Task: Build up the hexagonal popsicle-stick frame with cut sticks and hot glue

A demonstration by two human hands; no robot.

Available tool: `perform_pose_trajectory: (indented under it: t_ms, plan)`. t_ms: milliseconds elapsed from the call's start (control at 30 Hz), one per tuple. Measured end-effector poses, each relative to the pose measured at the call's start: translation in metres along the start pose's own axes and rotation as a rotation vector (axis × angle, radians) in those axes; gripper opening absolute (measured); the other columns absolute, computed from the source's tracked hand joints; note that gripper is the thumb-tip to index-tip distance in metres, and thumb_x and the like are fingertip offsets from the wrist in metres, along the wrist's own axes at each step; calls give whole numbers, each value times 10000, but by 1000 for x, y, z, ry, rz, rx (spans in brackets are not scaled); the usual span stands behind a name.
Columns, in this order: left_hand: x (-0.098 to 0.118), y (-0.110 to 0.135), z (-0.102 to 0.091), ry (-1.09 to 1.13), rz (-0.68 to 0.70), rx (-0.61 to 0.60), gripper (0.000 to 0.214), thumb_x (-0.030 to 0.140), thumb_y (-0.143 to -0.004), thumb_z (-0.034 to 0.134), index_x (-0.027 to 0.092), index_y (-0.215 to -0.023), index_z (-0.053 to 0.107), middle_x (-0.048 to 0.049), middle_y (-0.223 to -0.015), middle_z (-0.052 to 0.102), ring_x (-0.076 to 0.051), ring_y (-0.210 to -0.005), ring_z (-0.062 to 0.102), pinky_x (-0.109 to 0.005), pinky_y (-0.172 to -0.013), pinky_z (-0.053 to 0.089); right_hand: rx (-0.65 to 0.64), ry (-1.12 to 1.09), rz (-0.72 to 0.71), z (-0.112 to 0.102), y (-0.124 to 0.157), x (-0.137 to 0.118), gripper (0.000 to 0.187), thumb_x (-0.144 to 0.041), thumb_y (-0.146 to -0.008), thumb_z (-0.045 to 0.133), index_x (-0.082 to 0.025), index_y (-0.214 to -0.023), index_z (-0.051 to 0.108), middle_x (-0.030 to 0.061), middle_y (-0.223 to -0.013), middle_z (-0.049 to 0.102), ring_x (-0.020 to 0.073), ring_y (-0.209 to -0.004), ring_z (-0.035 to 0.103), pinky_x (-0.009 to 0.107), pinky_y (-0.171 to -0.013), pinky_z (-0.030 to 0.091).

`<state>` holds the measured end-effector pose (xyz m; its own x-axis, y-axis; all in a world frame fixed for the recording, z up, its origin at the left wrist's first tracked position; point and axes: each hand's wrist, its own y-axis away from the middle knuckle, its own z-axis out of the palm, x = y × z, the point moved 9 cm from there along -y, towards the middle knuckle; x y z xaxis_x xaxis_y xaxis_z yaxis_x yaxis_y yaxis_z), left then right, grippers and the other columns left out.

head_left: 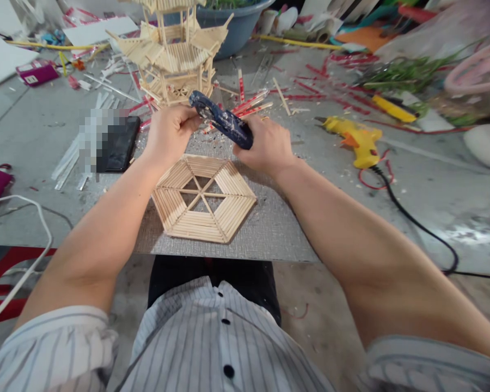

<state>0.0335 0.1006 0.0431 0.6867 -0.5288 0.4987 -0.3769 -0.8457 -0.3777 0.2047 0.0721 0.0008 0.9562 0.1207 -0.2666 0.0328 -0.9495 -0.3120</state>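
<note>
My right hand (267, 142) is wrapped round a dark blue, paint-flecked hand tool (228, 124) that looks like cutters. The tool's head points up and left, close to my left hand (172, 129). The fingers of that hand are pinched together beside the tool's head; whatever is between them is hidden or too small to name. Flat on the table below both hands lies a hexagonal frame (200, 226) of thin wooden sticks, with spokes meeting in its middle. Behind my left hand stands a tiered pagoda model (179, 57) built from similar sticks.
A yellow glue gun (357, 139) with a black cord lies to the right. Left of the frame are a phone (120, 144) and clear glue sticks (71, 155). Red-and-clear wrappers (251, 103) litter the table (286, 228). A blue basin (237, 24) stands behind the pagoda.
</note>
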Motion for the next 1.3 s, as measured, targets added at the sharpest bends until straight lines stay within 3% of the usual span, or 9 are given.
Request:
perform_pose_trajectory:
  t_ms: [233,733,867,967,1300]
  plan:
    - [-3,-1,3,-79,15,-39,300,414,-862,440,244,-888,686,-25,-868,679,-202,-904,588,-334,-821,418,-11,5,29,-1,1,0,459,-363,-747,500,-349,-1204,531,62,-1081,660,305,-976,553,472,-791,418]
    - [0,0,-6,-4,62,111,274,446,-806,468,299,-672,657,-32,-704,662,-217,-745,617,-365,-696,450,-21,18,19,0,0,-3,308,-347,-760,509,-322,-1060,575,77,-999,670,300,-899,589,448,-724,423]
    - [-3,-1,-6,-12,60,91,307,527,-804,443,367,-801,705,-4,-695,684,-230,-799,623,-369,-732,459,-38,14,13,0,-1,-5,286,-335,-752,514,-291,-1025,587,92,-1002,672,305,-907,594,445,-729,427]
    - [-4,-1,-3,-43,31,7,334,543,-805,426,392,-895,710,8,-756,712,-234,-867,628,-369,-790,458,-39,6,12,0,-1,-6,282,-327,-751,513,-284,-1017,595,95,-1000,674,309,-910,599,441,-721,434]
    - [-2,2,0,-51,-26,-62,449,594,-841,366,337,-1019,689,7,-819,720,-227,-934,583,-364,-805,409,-46,-1,17,1,-1,-8,286,-327,-762,525,-280,-1030,611,94,-944,677,310,-897,605,425,-698,439]
